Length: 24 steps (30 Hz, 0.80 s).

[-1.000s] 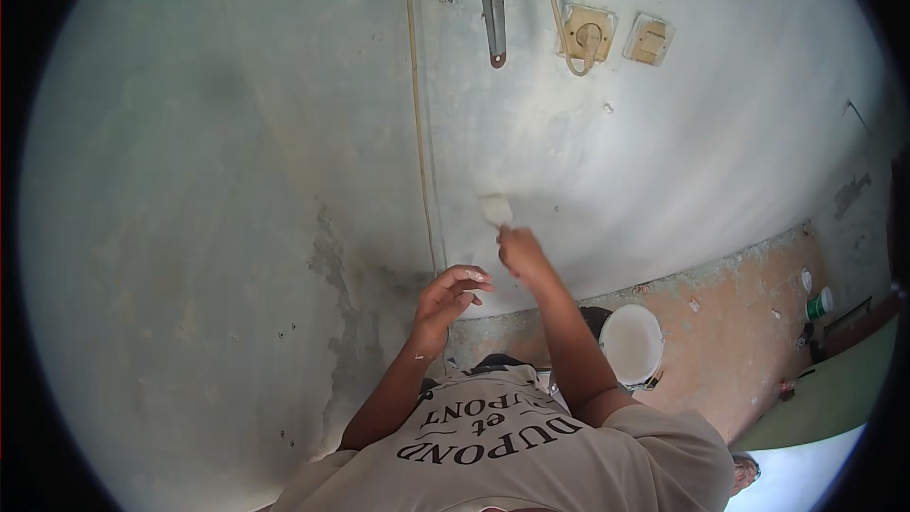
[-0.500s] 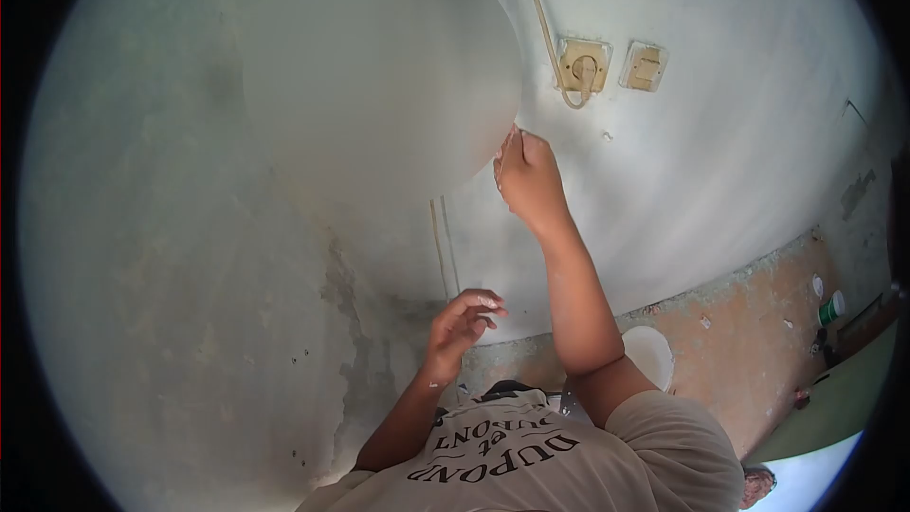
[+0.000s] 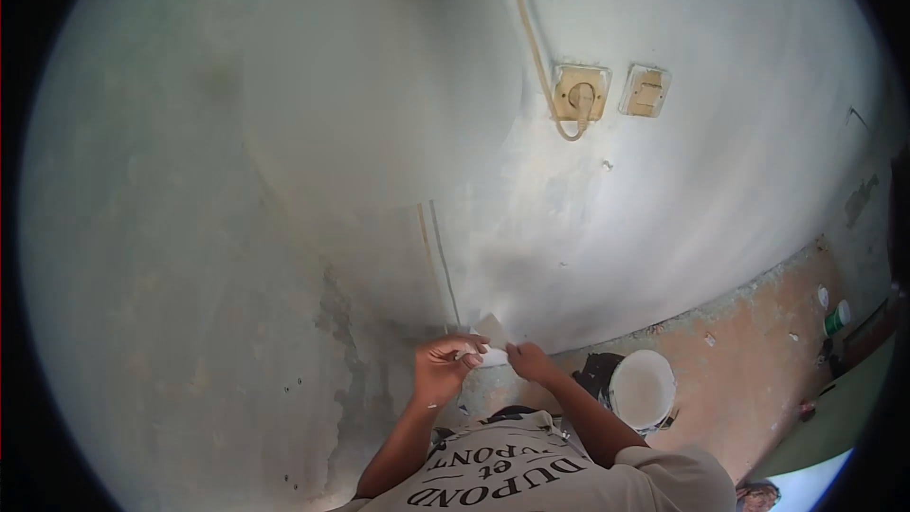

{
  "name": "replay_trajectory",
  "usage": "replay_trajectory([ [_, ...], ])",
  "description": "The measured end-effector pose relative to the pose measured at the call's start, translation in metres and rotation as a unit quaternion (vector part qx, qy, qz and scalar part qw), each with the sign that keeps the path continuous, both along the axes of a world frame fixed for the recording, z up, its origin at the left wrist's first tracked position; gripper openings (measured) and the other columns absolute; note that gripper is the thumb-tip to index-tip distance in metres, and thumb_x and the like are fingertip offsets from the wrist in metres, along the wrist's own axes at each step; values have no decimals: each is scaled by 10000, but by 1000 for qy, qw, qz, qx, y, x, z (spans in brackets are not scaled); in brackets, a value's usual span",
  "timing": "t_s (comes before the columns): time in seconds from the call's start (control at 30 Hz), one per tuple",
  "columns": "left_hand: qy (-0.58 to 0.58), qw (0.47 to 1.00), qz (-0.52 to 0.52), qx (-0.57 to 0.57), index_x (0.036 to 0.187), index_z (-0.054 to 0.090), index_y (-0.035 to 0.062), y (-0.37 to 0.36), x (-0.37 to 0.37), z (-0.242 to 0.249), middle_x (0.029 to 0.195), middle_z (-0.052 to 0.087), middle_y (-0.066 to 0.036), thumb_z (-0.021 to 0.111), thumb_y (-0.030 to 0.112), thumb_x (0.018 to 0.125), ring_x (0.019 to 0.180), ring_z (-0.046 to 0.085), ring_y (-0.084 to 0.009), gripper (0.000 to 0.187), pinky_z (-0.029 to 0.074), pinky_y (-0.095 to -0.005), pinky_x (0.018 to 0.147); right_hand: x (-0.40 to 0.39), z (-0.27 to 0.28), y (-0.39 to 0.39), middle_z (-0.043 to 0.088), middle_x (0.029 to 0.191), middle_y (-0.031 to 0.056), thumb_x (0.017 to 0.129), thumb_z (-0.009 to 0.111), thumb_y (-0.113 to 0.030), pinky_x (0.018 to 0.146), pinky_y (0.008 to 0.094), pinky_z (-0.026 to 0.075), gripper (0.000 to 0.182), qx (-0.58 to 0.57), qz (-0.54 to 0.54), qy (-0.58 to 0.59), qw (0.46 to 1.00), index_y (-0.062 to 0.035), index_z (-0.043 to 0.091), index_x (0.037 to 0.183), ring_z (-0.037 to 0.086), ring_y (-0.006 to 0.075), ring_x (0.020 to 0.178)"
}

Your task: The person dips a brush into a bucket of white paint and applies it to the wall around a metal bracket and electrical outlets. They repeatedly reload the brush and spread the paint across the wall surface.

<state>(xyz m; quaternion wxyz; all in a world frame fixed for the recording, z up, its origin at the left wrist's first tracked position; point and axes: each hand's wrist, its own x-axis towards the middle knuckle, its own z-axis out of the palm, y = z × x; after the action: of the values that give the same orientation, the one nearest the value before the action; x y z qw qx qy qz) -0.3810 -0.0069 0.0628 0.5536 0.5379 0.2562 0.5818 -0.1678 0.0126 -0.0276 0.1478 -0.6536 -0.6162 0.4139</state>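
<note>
Low in front of my shirt, my two hands are close together. My right hand is closed on a flat, greyish scraper, its blade pointing up and left. Beside it, my left hand is curled with thumb and fingers drawn together, white smears on the fingertips. A white patch shows between the hands, just below the blade; I cannot tell whether the left fingers hold it. Behind both hands is the pale wall.
A white bucket stands on the reddish floor to the right. Higher on the wall are a socket with a plugged-in cable and a switch. A green-and-white container lies far right. A blurred round patch hides the upper middle.
My right hand has come down from high on the wall to beside my left hand, and the scraper now shows. The left hand has lowered slightly and its fingers have drawn in. More of the bucket is visible.
</note>
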Motion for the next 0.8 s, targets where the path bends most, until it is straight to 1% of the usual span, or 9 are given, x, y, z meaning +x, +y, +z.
replay_trajectory([
  [0.07, 11, 1000, -7, -2, 804, 688, -3, 3, 14, 3, 844, 714, -104, 671, -155, 795, 991, 706, -277, 153, 550, -381, 856, 24, -28, -22, 671, 830, 297, 1025, 406, -402, 762, 517, 511, 575, -68, -48, 25, 996, 95, 660, 888, 668, 454, 755],
  [0.13, 26, 999, -32, 7, 788, 684, -6, 10, 32, 3, 825, 718, -111, 643, -182, 784, 971, 714, -284, 181, 561, -380, 841, 52, -61, -37, 649, 661, 227, 1022, 434, -425, 559, 447, 506, 598, -29, -89, 16, 995, 70, 657, 773, 649, 347, 553],
  [0.27, 60, 993, -95, -24, 791, 672, -14, 16, 78, -2, 817, 712, -110, 618, -186, 815, 970, 716, -285, 181, 567, -378, 844, 95, -59, -64, 658, 687, 241, 1019, 443, -426, 595, 453, 523, 594, -67, -150, 13, 986, 76, 666, 793, 665, 358, 595],
  [0.33, 63, 989, -124, -45, 791, 665, -21, 19, 103, -5, 819, 709, -109, 609, -183, 830, 976, 716, -285, 176, 567, -376, 849, 112, -42, -71, 653, 715, 273, 1012, 455, -428, 693, 475, 525, 592, -130, -211, 60, 967, 88, 667, 815, 674, 402, 675],
  [0.43, 123, 971, -174, -108, 810, 639, -36, 25, 138, -18, 831, 688, -94, 599, -153, 871, 996, 700, -269, 138, 553, -376, 886, 136, -49, -84, 649, 735, 287, 1004, 472, -421, 751, 488, 514, 583, -73, -239, 49, 967, 101, 665, 831, 680, 409, 724],
  [0.53, 86, 961, -235, -118, 825, 620, 2, 31, 172, -32, 870, 672, -73, 604, -46, 946, 915, 660, -206, 130, 524, -402, 943, 160, -53, -95, 649, 754, 290, 995, 489, -416, 730, 486, 516, 571, -76, -265, 67, 959, 105, 668, 846, 687, 383, 711],
  [0.6, 177, 937, -251, -168, 869, 617, 11, 31, 188, -28, 929, 670, -69, 593, 18, 977, 957, 644, -184, 110, 500, -352, 912, 176, -51, -100, 654, 757, 285, 989, 497, -420, 726, 482, 519, 571, -92, -275, 82, 953, 107, 670, 853, 688, 370, 706],
  [0.67, 185, 931, -271, -163, 887, 618, 14, 29, 205, -27, 940, 670, -69, 585, 42, 987, 969, 639, -178, 109, 493, -341, 903, 188, -51, -111, 660, 761, 280, 983, 506, -423, 723, 477, 522, 571, -115, -288, 93, 946, 109, 671, 860, 690, 356, 701],
  [0.8, 229, 906, -307, -181, 916, 621, 16, 23, 238, -29, 963, 673, -71, 572, 88, 1007, 1009, 626, -166, 126, 482, -324, 896, 209, -54, -124, 653, 656, 169, 980, 515, -434, 600, 423, 510, 568, -126, -340, 125, 924, 80, 673, 795, 647, 269, 591],
])
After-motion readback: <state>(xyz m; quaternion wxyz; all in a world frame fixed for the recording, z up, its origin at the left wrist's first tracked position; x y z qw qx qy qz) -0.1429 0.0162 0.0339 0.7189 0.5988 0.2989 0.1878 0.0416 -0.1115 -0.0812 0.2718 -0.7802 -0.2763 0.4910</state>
